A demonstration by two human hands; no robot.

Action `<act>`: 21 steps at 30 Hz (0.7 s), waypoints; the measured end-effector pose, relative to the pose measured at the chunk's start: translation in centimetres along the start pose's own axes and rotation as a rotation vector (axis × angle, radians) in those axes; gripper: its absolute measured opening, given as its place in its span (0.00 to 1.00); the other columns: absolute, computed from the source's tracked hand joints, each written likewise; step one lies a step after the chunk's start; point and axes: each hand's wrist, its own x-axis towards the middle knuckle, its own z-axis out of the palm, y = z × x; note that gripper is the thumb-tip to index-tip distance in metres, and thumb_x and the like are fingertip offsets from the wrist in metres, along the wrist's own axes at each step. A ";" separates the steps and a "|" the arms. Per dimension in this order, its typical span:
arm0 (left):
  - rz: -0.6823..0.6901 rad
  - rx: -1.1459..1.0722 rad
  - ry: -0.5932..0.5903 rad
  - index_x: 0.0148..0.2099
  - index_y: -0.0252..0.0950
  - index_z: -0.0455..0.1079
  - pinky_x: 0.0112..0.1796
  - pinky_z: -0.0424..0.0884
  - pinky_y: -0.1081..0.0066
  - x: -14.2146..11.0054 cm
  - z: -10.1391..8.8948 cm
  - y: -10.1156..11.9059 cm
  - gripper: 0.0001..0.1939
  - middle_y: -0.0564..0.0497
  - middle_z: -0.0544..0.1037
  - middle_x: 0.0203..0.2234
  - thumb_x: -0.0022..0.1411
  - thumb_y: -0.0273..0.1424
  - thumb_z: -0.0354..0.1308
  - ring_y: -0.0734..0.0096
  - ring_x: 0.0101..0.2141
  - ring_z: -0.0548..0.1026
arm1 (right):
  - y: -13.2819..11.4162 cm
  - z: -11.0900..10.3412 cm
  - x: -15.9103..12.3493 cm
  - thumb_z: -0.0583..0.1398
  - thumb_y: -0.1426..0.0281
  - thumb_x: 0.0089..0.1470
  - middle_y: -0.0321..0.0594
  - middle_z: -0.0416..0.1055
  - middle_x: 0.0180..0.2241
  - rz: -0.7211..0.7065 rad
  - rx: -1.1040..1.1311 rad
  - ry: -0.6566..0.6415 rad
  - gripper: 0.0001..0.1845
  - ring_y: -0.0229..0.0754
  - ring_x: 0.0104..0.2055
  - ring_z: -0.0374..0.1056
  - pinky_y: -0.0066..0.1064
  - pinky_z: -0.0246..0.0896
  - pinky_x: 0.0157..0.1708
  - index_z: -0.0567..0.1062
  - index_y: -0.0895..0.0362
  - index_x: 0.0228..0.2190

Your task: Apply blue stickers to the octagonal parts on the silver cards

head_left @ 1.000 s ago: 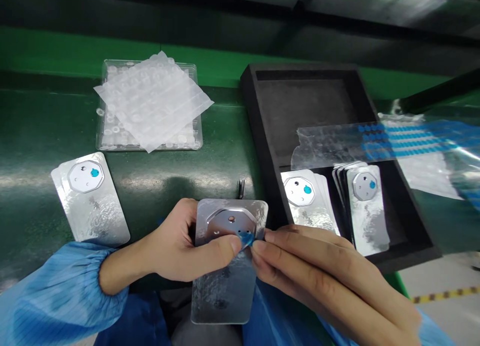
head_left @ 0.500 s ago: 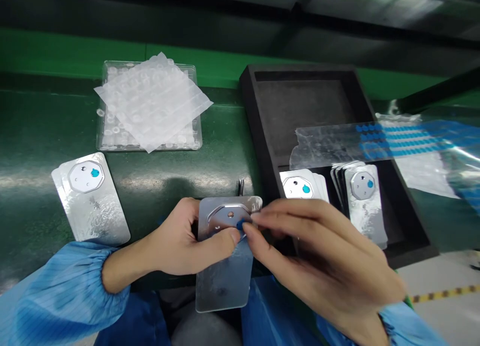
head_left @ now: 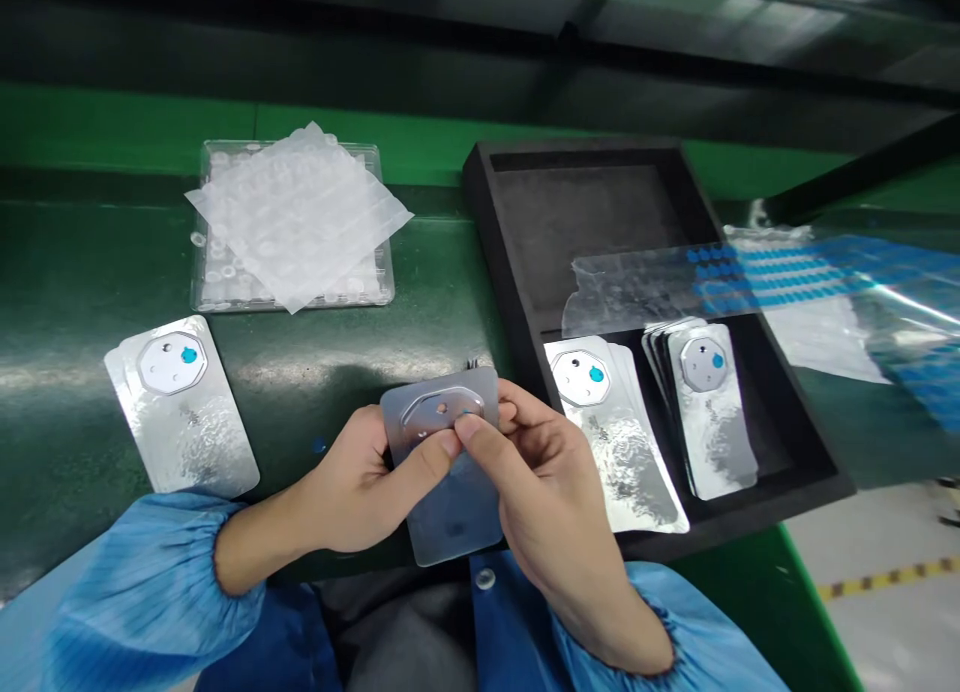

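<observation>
A shiny metal plate (head_left: 454, 512) with rounded corners and a raised octagonal outline is held up between both hands. My left hand (head_left: 382, 482) grips its left edge, thumb lying on the face. My right hand (head_left: 544, 482) closes on the right edge, its thumb pressed near the octagon beside my left thumb. A bit of blue shows at the right thumb tip; most of that spot is covered. Behind the plate's top edge, the dark tips of a small tool (head_left: 472, 364) stick out, and its kind is hidden.
Finished-looking silver plates with blue dots (head_left: 195, 412) lie at left. A black foam tray (head_left: 517, 262) at right holds more plates (head_left: 716, 432). Across it lies a clear film with blue stickers (head_left: 750, 272). A clear box (head_left: 292, 297) of small translucent parts sits behind, under a white sheet (head_left: 300, 212).
My right hand has come round the plate's right edge, its thumb now pressing on the face. The plate has tilted and moved slightly up and left.
</observation>
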 end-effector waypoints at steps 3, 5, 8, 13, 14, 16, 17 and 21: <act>-0.022 -0.004 -0.004 0.53 0.34 0.77 0.42 0.75 0.75 -0.1 0.1 0.0 0.15 0.48 0.80 0.38 0.77 0.35 0.52 0.70 0.39 0.77 | 0.3 0.9 -0.1 0.67 0.67 0.56 0.33 0.67 0.23 -0.038 0.000 0.086 0.10 0.32 0.24 0.62 0.20 0.63 0.25 0.73 0.57 0.27; -0.031 0.005 0.010 0.52 0.33 0.78 0.41 0.76 0.74 0.0 0.1 0.0 0.16 0.47 0.81 0.37 0.77 0.37 0.53 0.69 0.38 0.78 | 0.2 1.2 0.0 0.67 0.68 0.54 0.31 0.64 0.21 -0.049 0.002 0.117 0.12 0.32 0.22 0.61 0.20 0.62 0.24 0.70 0.57 0.25; 0.015 -0.003 0.028 0.52 0.32 0.79 0.48 0.77 0.71 0.1 0.2 0.0 0.17 0.45 0.81 0.41 0.77 0.38 0.54 0.67 0.41 0.79 | 0.0 1.4 0.3 0.66 0.69 0.52 0.32 0.66 0.22 -0.047 -0.005 0.128 0.07 0.32 0.23 0.60 0.21 0.62 0.23 0.73 0.57 0.28; 0.011 -0.013 0.077 0.52 0.33 0.79 0.38 0.76 0.75 0.0 0.2 -0.2 0.16 0.46 0.81 0.37 0.76 0.38 0.55 0.71 0.34 0.77 | 0.1 1.3 0.4 0.65 0.66 0.51 0.34 0.67 0.24 -0.013 -0.028 0.101 0.07 0.34 0.24 0.60 0.22 0.60 0.24 0.76 0.57 0.31; 0.012 -0.016 0.083 0.52 0.33 0.78 0.35 0.74 0.77 -0.1 0.2 -0.2 0.15 0.47 0.80 0.35 0.76 0.37 0.55 0.72 0.32 0.75 | 0.1 1.2 0.5 0.66 0.65 0.52 0.34 0.67 0.24 -0.016 -0.018 0.093 0.08 0.34 0.24 0.61 0.23 0.61 0.24 0.76 0.57 0.31; 0.033 -0.023 0.087 0.50 0.34 0.78 0.35 0.73 0.79 -0.1 0.2 -0.3 0.14 0.49 0.79 0.33 0.77 0.36 0.55 0.74 0.31 0.73 | 0.3 1.2 0.5 0.66 0.65 0.53 0.34 0.67 0.24 -0.027 0.009 0.084 0.10 0.33 0.24 0.62 0.23 0.62 0.25 0.74 0.57 0.30; 0.049 -0.027 0.086 0.49 0.34 0.78 0.36 0.74 0.79 -0.1 0.3 -0.3 0.13 0.50 0.79 0.33 0.77 0.35 0.54 0.75 0.32 0.73 | 0.3 1.1 0.5 0.67 0.65 0.53 0.34 0.67 0.24 -0.033 0.022 0.079 0.10 0.33 0.24 0.61 0.22 0.61 0.25 0.73 0.57 0.29; 0.041 -0.025 0.061 0.48 0.34 0.78 0.39 0.74 0.78 -0.1 0.3 -0.3 0.13 0.50 0.78 0.35 0.77 0.34 0.54 0.74 0.34 0.74 | 0.3 1.0 0.6 0.66 0.66 0.53 0.32 0.66 0.23 -0.032 0.021 0.076 0.09 0.31 0.23 0.59 0.20 0.58 0.23 0.73 0.58 0.29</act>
